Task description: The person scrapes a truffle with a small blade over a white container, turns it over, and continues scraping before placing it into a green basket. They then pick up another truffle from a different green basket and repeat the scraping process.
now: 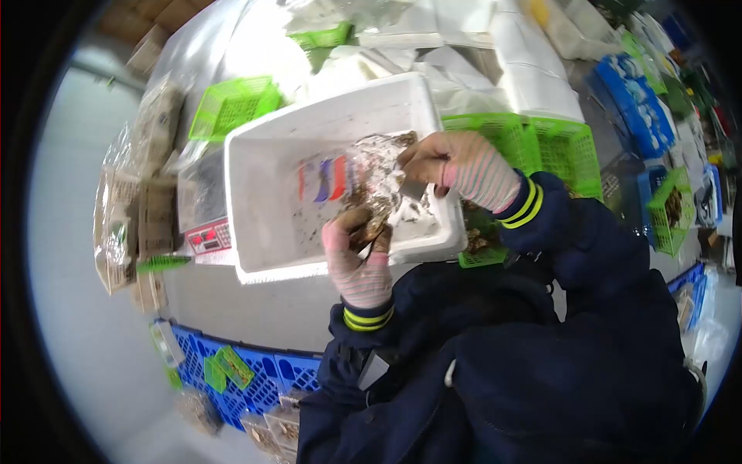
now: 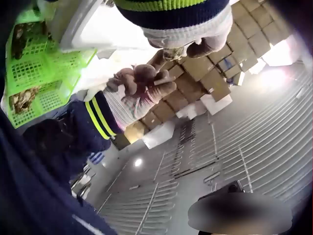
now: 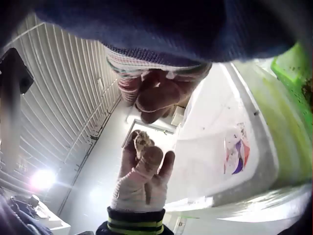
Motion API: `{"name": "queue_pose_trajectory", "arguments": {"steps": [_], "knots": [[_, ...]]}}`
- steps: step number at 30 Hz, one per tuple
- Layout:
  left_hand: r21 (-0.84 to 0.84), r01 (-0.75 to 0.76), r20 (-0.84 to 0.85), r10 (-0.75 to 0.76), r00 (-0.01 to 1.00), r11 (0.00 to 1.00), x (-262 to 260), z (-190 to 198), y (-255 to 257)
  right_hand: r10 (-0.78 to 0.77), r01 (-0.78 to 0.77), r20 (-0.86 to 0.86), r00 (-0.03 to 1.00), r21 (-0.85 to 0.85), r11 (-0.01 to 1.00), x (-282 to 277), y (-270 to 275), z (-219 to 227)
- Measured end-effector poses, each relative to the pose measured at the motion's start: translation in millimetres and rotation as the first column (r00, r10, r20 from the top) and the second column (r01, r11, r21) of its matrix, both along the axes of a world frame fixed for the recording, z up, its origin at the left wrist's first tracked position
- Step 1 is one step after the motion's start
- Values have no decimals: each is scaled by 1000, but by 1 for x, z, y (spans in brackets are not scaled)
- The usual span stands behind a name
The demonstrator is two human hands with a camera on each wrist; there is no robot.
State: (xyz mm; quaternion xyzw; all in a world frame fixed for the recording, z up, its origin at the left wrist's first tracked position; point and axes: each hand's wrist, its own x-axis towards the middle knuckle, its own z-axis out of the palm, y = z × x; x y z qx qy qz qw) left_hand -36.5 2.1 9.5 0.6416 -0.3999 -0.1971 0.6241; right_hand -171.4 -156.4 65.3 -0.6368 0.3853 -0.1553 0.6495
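Observation:
My gloved left hand (image 1: 358, 259) pinches a small rough brown piece (image 3: 142, 143) between thumb and fingers, at the near side of a white foam box (image 1: 267, 209). Over the box's right end my gloved right hand (image 1: 464, 166) has its fingers curled on a small flat grey piece (image 1: 413, 188); I cannot tell its kind. Below and between the hands, a pile of whitish and brown rough bits (image 1: 379, 166) lies in the box, partly hidden by the hands. Red and blue print shows on the box's floor. In the left wrist view, both hands are close together.
Green baskets (image 1: 568, 155) stand right of the box, some holding brown pieces. Another green basket (image 1: 234, 108) sits behind its left corner. A red keypad device (image 1: 209, 237) is at its left. White sheets (image 1: 533, 69) lie beyond, and blue crates (image 1: 263, 383) are below.

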Motion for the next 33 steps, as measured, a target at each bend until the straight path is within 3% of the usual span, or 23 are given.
{"name": "queue_pose_trajectory", "arguments": {"steps": [1, 4, 7, 8, 10, 12, 13, 14, 15, 16, 17, 18, 20, 21, 23, 24, 26, 30, 31, 32, 33], "knots": [[-10, 55, -48, -56, 997, 998, -9, 6, -2, 72, -81, 94, 993, 97, 992, -11, 5, 5], [87, 224, -66, -219, 973, 971, -39, 23, -6, 140, -167, 99, 985, 355, 920, -51, 29, 15], [208, 371, 71, -393, 917, 905, -72, 9, -9, -106, -25, 275, 956, 435, 900, -98, 47, -36], [294, 395, 153, -450, 880, 870, -86, 3, -14, -184, 66, 197, 963, 489, 870, -115, 52, -46], [280, 511, -116, -500, 858, 813, -125, -33, -26, -311, 221, 119, 943, 476, 851, -147, 60, -53], [288, 648, 15, -680, 733, 705, -151, -28, -27, -396, 324, 53, 917, 480, 815, -189, 65, -85], [360, 713, -15, -760, 650, 602, -159, -31, -32, -447, 390, -5, 895, 496, 776, -207, 61, -93], [406, 709, -40, -764, 644, 577, -172, -39, -33, -522, 505, -76, 849, 401, 764, -227, 58, -99], [454, 689, 5, -775, 632, 565, -177, -49, -38, -580, 535, -15, 815, 405, 741, -263, 54, -135], [502, 666, 49, -788, 614, 551, -180, -65, -44, -592, 596, -74, 802, 144, 790, -281, 47, -132], [529, 615, 117, -768, 630, 585, -181, -90, -52, -785, 781, -157, 599, 332, 529, -305, 39, -144], [598, 490, 221, -718, 660, 634, -180, -109, -60, -840, 790, -30, 542, 357, 497, -334, 36, -159], [778, 337, 295, -782, 549, 530, -186, -128, -85, -895, 868, -94, 436, 306, 391, -370, 31, -179], [786, 335, 290, -787, 544, 520, -194, -131, -98, -895, 864, -38, 444, 283, 417, -372, 32, -175], [941, 253, 122, -922, 367, 225, -213, -134, -111, -892, 858, 4, 452, 270, 437, -364, 36, -152], [949, 232, 121, -926, 357, 213, -220, -143, -108, -865, 834, 3, 502, 261, 486, -357, 35, -141], [990, 101, 70, -967, 246, 98, -224, -182, -104, -772, 738, -3, 636, 295, 607, -354, 30, -138], [994, 68, 61, -954, 292, 84, -220, -165, -106, -716, 678, -4, 698, 325, 659, -330, 23, -132], [828, 505, -185, -731, 657, 245, -216, -169, -98, -683, 642, -5, 730, 346, 684, -326, 19, -132], [475, 690, -558, -419, 716, 547, -211, -174, -92, -677, 636, 1, 736, 342, 692, -319, 16, -128], [494, 694, -693, -245, 678, 523, -211, -134, -100, -642, 580, 53, 765, 374, 723, -311, 14, -121]]}}
